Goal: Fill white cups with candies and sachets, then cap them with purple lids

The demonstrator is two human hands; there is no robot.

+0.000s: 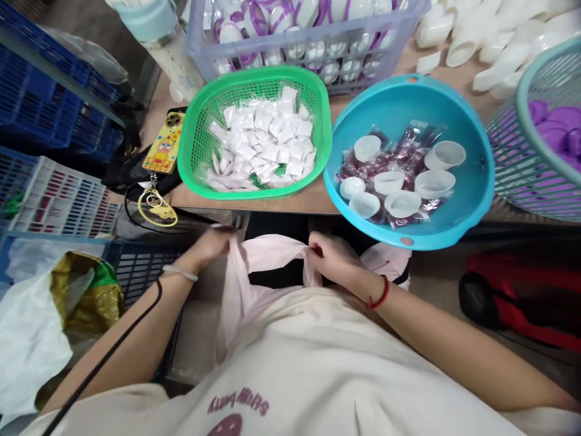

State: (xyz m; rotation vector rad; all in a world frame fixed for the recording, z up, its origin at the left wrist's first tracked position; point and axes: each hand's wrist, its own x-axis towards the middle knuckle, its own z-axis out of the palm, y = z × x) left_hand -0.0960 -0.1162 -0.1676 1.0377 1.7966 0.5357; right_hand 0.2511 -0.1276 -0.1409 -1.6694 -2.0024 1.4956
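A pale pink cloth (pixel 272 249), perhaps a garment, lies across my lap below the table edge. My left hand (pixel 213 245) is closed on its left part, pinching a strip. On the other side my right hand (pixel 333 257) is closed round another fold, thumb against the fingers. Between the two hands the cloth spans in a band, with dark fabric showing beneath it. Just beyond my hands, on the table, are a green basket (pixel 193 175) with small white packets (pixel 267 136) and a blue basin (pixel 467 206) with translucent cups (pixel 403 204) and dark red packets (pixel 394 163).
A lilac crate (pixel 290 36) of white-and-purple parts stands behind the basket. A teal basket (pixel 521 145) with purple pieces and loose white parts (pixel 490 42) are at right. A bottle (pixel 154 36) and a yellow phone (pixel 163 145) sit at left. Blue crates (pixel 40 91) flank the table.
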